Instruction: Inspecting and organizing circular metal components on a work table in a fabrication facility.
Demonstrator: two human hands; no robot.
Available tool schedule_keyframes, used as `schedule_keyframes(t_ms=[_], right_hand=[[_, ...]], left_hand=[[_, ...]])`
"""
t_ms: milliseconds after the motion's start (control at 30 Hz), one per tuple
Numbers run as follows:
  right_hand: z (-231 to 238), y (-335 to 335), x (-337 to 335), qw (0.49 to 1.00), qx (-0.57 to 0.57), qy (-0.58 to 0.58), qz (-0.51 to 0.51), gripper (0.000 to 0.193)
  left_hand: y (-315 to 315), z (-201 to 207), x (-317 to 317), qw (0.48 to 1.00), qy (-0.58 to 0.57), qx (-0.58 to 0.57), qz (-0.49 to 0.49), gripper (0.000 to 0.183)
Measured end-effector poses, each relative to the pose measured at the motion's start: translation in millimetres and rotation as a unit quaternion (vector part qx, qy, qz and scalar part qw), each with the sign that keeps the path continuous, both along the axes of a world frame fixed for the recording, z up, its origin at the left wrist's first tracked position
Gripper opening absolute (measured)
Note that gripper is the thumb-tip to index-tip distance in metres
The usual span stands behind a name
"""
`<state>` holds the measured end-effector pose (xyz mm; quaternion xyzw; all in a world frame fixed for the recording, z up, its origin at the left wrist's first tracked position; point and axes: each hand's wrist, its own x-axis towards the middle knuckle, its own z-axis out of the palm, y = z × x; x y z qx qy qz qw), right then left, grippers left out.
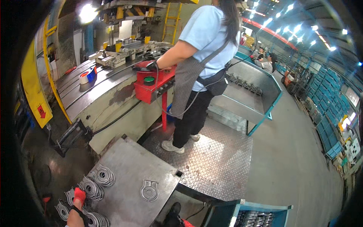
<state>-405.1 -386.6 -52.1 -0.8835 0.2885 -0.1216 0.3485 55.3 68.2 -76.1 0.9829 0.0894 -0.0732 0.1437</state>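
Observation:
My left hand (79, 196), in a red glove with a black wrist cuff, reaches to the stacks at the table's left end. Its fingers are curled at the edge of a stamped metal part (70, 196), which they appear to grip. Around it stand several stacks of the same grey ring-shaped parts (92, 189). One single stamped part (150, 190) lies flat by itself near the middle of the steel table (124, 166). At the bottom edge a bit of red glove shows, my right hand (188, 223), beside a dark shoe; its fingers are cut off from view.
A co-worker (210, 41) in a striped apron stands on a tread-plate platform (215, 162), one gloved hand at a red control stand (143, 90) before a large press (128, 49). Blue-framed bins (261, 206) with metal parts stand at the lower right and behind the co-worker.

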Motion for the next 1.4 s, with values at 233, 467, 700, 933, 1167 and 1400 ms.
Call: schedule_keyframes(t_ms=[233, 467, 700, 933, 1167, 1400], right_hand=[[1.4, 1.9, 2.5, 0.994, 0.043, -0.086, -0.042, 0.029], [-14.3, -3.0, -16.2, 0.999, 0.009, -0.032, -0.023, 0.034], [-43.3, 0.1, -6.2, 0.999, 0.031, -0.019, -0.034, 0.038], [-38.4, 0.9, -24.6, 0.989, 0.108, 0.0, -0.097, 0.041], [-22.1, -5.1, -25.2, 0.995, -0.047, 0.012, -0.084, 0.038], [-4.9, -6.5, -30.9, 0.992, -0.084, -0.037, -0.083, 0.04]], left_hand=[[-7.4, 5.2, 17.0, 0.991, 0.007, 0.091, -0.1, 0.034], [-47.6, 73.2, -17.5, 0.945, -0.032, 0.253, -0.206, 0.041], [-212.5, 164.3, -112.5, 0.929, -0.07, -0.034, -0.362, 0.044], [-347.0, 105.6, -173.8, 0.918, 0.072, -0.046, -0.387, 0.062], [-374.4, 52.3, -152.4, 0.939, 0.103, 0.039, -0.326, 0.069], [-387.8, 38.8, -155.1, 0.963, 0.051, -0.001, -0.265, 0.077]])
